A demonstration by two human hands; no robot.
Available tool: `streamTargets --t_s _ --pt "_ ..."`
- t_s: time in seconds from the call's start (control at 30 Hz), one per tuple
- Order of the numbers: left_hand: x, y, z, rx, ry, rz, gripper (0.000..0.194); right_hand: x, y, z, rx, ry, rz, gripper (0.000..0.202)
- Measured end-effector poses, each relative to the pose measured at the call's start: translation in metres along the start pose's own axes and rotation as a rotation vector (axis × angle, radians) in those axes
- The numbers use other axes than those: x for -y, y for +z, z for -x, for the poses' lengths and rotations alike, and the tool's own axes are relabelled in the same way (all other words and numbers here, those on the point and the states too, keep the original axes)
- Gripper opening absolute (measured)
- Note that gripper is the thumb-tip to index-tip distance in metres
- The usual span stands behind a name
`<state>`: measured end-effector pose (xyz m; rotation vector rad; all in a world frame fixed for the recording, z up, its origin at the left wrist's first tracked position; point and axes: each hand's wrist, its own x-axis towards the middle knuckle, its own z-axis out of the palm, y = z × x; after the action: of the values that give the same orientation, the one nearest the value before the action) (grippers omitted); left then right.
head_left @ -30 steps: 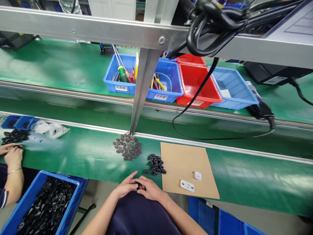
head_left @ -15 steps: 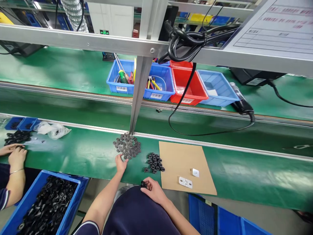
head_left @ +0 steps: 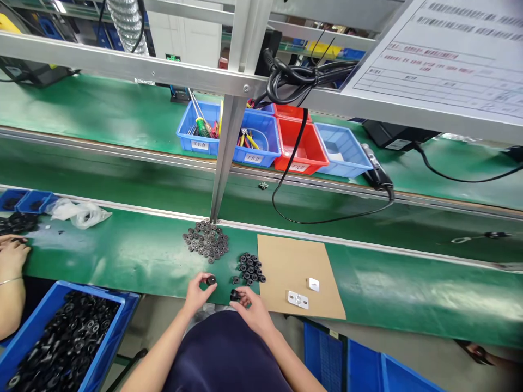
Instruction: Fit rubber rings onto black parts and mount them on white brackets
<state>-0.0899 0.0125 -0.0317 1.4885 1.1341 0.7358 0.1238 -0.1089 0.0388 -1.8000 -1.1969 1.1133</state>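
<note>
Between the thumb and fingers of my left hand (head_left: pixel 199 293) is a small round dark part with a hole in its middle (head_left: pixel 211 280). My right hand (head_left: pixel 252 309) pinches a black cylindrical part (head_left: pixel 235 295) close to the front edge of the bench. The two parts are apart, with a short gap between them. Beyond my left hand lies a spread pile of round grey-brown parts (head_left: pixel 206 242). A cluster of black cylindrical parts (head_left: pixel 250 269) stands just past my right hand, left of the cardboard sheet.
A brown cardboard sheet (head_left: pixel 300 256) carries a white slotted plate (head_left: pixel 298 300) and a small white piece (head_left: pixel 314 284). At left, a blue crate (head_left: pixel 118 310) holds many black parts beside a co-worker's arm (head_left: pixel 12 272). A metal post (head_left: pixel 223 163) rises behind the piles.
My left hand has drawn back from the grey-brown pile with a round part, coming nearer to my right hand. My right hand still holds its black part. The view has shifted slightly.
</note>
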Motion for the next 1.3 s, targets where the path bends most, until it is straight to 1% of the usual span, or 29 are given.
streamTargets --t_s 0.07,0.17,0.23,0.33,0.43,0.57,0.7,0.77,0.87,1.0,1.13,1.23,1.3 --pt "-0.024 -0.005 0.022 0.057 0.022 0.033 0.026 0.014 -0.003 -0.004 -0.001 -0.043 -0.004 0.034" --pt "-0.049 -0.009 0.043 0.079 0.046 0.077 0.034 0.034 -0.007 -0.009 0.021 -0.113 0.008 0.034" --pt "-0.06 -0.01 0.051 0.07 0.065 0.102 0.035 0.047 -0.009 -0.01 0.041 -0.16 0.03 0.033" --pt "-0.07 -0.011 0.056 0.053 0.091 0.13 0.035 0.064 -0.013 -0.007 0.077 -0.225 0.075 0.03" --pt "-0.078 -0.011 0.058 0.054 0.115 0.148 0.034 0.076 -0.017 -0.003 0.109 -0.275 0.119 0.028" --pt "-0.089 -0.012 0.058 0.075 0.138 0.152 0.033 0.082 -0.022 0.001 0.136 -0.337 0.186 0.025" --pt "-0.096 -0.013 0.059 0.141 0.169 0.138 0.034 0.085 -0.028 0.004 0.153 -0.449 0.298 0.026" --pt "-0.097 -0.014 0.061 0.167 0.161 0.13 0.035 0.088 -0.03 0.004 0.178 -0.507 0.349 0.03" --pt "-0.1 -0.015 0.063 0.174 0.12 0.126 0.037 0.092 -0.035 0.004 0.205 -0.592 0.428 0.035" --pt "-0.106 -0.019 0.066 0.196 0.09 0.141 0.038 0.097 -0.038 0.005 0.21 -0.666 0.503 0.036" --pt "-0.113 -0.02 0.069 0.182 0.071 0.216 0.038 0.104 -0.039 0.003 0.217 -0.68 0.457 0.033" --pt "-0.114 -0.021 0.071 0.155 0.061 0.271 0.037 0.111 -0.038 0.003 0.248 -0.643 0.403 0.031" --pt "-0.114 -0.022 0.072 0.143 0.068 0.272 0.036 0.116 -0.038 0.003 0.264 -0.608 0.414 0.03"
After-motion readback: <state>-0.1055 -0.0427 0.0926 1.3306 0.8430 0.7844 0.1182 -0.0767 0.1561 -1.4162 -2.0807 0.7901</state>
